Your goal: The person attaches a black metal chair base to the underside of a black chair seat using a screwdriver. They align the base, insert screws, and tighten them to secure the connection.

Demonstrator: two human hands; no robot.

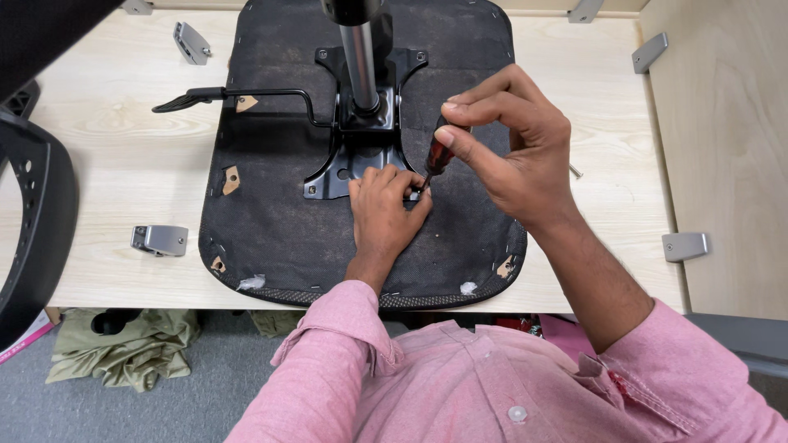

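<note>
An upturned black chair seat [279,221] lies on a light wood table [123,156]. A black metal mechanism plate [332,176] with a chrome gas cylinder [359,57] is mounted at its middle, and a black lever [246,94] sticks out to the left. My right hand [513,143] grips a screwdriver [437,156] with a dark red handle, tip down at the plate's near right corner. My left hand [384,205] rests on the seat, its fingertips pinched around the screwdriver tip; what lies under them is hidden.
Grey metal brackets lie on the table: one at left front [160,239], one at back left [190,43], others at right [685,245] and back right [648,51]. A loose screw [575,171] lies right of the seat. A black chair part [37,205] stands at left. Olive cloth [123,349] is on the floor.
</note>
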